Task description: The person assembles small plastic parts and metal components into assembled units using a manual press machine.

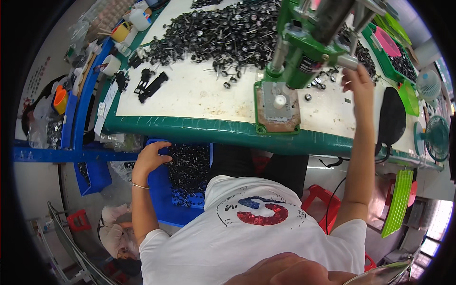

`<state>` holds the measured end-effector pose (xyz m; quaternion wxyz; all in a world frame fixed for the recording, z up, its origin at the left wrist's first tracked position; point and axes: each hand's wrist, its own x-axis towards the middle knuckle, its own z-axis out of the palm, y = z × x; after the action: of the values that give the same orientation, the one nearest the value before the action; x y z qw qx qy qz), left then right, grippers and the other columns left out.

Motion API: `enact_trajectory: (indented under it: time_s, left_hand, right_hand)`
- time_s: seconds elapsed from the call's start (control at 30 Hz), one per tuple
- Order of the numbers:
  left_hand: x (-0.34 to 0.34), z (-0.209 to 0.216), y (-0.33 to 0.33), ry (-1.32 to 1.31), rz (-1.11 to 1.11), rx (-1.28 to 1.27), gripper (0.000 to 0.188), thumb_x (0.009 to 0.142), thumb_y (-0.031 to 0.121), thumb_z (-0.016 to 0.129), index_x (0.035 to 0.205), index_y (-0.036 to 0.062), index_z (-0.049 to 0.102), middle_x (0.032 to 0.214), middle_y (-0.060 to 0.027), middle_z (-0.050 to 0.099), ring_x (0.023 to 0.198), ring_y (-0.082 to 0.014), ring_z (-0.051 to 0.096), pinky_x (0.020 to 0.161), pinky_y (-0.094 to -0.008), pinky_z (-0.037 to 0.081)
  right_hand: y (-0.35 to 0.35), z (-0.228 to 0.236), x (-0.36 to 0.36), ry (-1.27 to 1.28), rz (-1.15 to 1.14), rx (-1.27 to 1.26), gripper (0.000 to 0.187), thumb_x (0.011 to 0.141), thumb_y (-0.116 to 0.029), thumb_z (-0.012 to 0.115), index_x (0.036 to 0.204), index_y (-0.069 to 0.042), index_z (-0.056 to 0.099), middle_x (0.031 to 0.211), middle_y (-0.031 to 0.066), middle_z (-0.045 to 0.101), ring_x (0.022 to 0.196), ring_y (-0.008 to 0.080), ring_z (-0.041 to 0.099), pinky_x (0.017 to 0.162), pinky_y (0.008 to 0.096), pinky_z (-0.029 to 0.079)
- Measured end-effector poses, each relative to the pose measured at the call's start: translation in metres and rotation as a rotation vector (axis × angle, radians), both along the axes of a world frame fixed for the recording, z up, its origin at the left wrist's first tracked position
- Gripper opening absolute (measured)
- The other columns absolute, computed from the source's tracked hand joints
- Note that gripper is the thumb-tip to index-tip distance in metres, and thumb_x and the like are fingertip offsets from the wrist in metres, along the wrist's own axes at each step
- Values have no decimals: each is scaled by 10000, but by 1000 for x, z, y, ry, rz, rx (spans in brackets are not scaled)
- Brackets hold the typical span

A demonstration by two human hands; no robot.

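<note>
Relative to the green hand press (304,61), the right hand (358,80) is reaching up on its right, fingers half curling just beside the silver cylindrical end of its lever; whether they are touching it, I cannot tell. The left hand (153,157) is hanging low, to the left of the press, with thumb and fingers loosely bent apart and apparently holding nothing.

A white round piece (280,100) is sitting on the press's base plate. Below and left of the press, a blue bin (159,209) is holding many small black parts. Beyond its right side, a green tray (381,57) is carrying black parts and a pink basket (387,42).

Black wheels with metal axles (228,33) are heaping up behind and left of the press, over a white tabletop (190,97). Farther left, black plastic frames (153,86) are lying. Below the press's right side, a red stool (323,204) is standing; far below left, another person (116,230) is bending.
</note>
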<state>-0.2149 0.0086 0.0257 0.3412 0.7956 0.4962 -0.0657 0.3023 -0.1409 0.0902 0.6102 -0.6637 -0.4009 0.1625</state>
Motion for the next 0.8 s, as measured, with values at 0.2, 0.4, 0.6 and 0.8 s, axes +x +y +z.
enact_trajectory:
  time_s: [0.2,0.4,0.6,0.8]
  left_hand:
    - [66,16,13,-432,39,-143,317,759,121,722,1060,30,676,876,-80,699,763,-140,624,701,-266,492]
    - [179,-25,49,-658,53,406,351,759,170,729,1074,31,665,889,-76,669,675,-149,585,643,-280,488]
    - [199,-40,48,-704,94,402,180,751,119,727,885,12,674,864,-53,638,626,-124,537,600,-269,457]
    - [191,-23,34,-1188,139,110,96,800,85,679,794,19,611,993,-96,665,695,-108,573,634,-245,458]
  right_hand:
    - [-13,-75,-24,-342,112,-280,261,848,-185,649,1070,-50,629,886,64,639,687,147,578,627,291,473]
    - [-10,-82,-51,-599,74,-403,194,856,-131,629,1039,-68,622,933,75,580,722,210,574,676,318,479]
    - [-4,-83,-51,-502,37,-302,165,883,-147,596,1010,-48,634,886,78,613,712,207,592,669,318,478]
    - [11,-55,-87,89,351,-180,225,918,-154,572,1074,-2,624,879,70,666,758,111,596,710,251,477]
